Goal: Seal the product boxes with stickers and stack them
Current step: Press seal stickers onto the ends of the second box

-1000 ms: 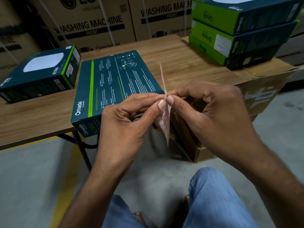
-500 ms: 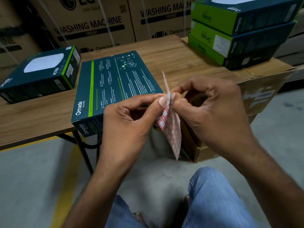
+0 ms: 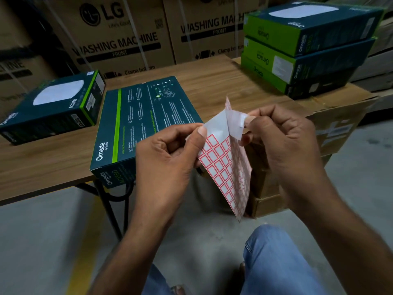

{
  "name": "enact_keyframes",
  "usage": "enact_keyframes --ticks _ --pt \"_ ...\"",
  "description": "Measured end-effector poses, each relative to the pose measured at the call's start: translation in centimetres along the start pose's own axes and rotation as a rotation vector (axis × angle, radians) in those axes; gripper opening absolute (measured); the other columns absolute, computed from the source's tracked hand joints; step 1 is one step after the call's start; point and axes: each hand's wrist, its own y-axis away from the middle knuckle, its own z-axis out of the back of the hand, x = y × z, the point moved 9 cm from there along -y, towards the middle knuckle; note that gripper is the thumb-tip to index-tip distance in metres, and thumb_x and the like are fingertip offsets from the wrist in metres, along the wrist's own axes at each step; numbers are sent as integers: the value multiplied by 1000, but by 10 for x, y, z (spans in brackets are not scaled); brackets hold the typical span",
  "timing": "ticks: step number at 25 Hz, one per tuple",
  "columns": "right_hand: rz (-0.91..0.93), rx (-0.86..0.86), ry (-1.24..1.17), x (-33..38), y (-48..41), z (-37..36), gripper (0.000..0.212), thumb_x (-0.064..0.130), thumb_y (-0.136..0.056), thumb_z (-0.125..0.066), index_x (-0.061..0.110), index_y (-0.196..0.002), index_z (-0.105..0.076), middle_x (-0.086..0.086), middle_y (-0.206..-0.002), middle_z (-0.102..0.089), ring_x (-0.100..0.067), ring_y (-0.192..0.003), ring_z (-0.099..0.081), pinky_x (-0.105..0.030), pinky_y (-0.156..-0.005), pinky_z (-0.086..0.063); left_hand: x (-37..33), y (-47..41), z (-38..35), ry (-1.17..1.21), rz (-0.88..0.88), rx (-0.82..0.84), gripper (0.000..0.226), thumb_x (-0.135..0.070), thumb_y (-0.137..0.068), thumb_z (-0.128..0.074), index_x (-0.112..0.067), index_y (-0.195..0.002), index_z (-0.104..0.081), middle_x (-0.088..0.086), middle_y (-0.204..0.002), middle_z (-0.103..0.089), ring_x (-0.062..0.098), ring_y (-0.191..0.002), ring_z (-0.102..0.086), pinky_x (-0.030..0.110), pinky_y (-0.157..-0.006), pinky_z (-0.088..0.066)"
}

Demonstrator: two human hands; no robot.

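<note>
Red-outlined white squares cover the paper sticker sheet. I see it held in mid-air in front of the bench, between both hands, hanging long edge down. Its top is folded over, plain white back showing.

Left hand: pinching the sheet's upper left edge, thumb on top, other fingers curled under.

Right hand: thumb and forefinger pressed together on a small white sticker at the sheet's top right. I cannot tell whether it is fully off the backing.

Flat dark teal cardboard product box with a green stripe: lies printed side up on the light wooden bench, its near end at the front edge, just behind the left hand.

Second dark teal box with a white rounded picture on top: on the bench at far left, apart from the flat one.

Stack of three green-and-teal boxes: right rear, on a brown corrugated carton at the bench's right end, edges roughly lined up.

Behind the bench I see tan washing machine cartons with black print. Below is the grey concrete floor with a yellow line, plus blue denim knees at the bottom of the view.
</note>
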Motion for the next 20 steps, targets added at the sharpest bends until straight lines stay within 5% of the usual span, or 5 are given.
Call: enact_keyframes --ticks 8,11,14,20 --pt "212 94 216 9 6 1 17 12 -99 -70 19 -110 -80 11 -102 -79 -11 -97 -75 -31 -84 -61 0 -1 -29 90 24 115 8 -13 -103 -61 -10 -101 -68 6 -74 -74 13 -65 -66 29 -64 -58" --pt "287 121 253 14 8 -5 25 8 -97 -66 17 -116 -79 12 -113 -77 -6 -110 -71 -25 -94 -56 4 -3 -26 175 75 97 10 -13 -104 -57 -10 -108 -66 6 -77 -75 13 -67 -66 26 -65 -57" --pt "341 109 372 17 5 -7 24 16 -97 -72 27 -118 -75 23 -111 -71 0 -105 -68 -14 -85 -52 2 -5 -22 157 78 115 12 -13 -104 -57 -11 -110 -67 5 -83 -78 9 -71 -71 21 -67 -59" --pt "416 202 689 28 -15 -14 46 40 -97 -63 41 -142 -55 42 -126 -46 9 -127 -37 -25 -106 -36 -9 -9 -22 79 55 221 17 -17 -104 -59 -12 -118 -67 7 -93 -81 15 -82 -76 26 -76 -62"
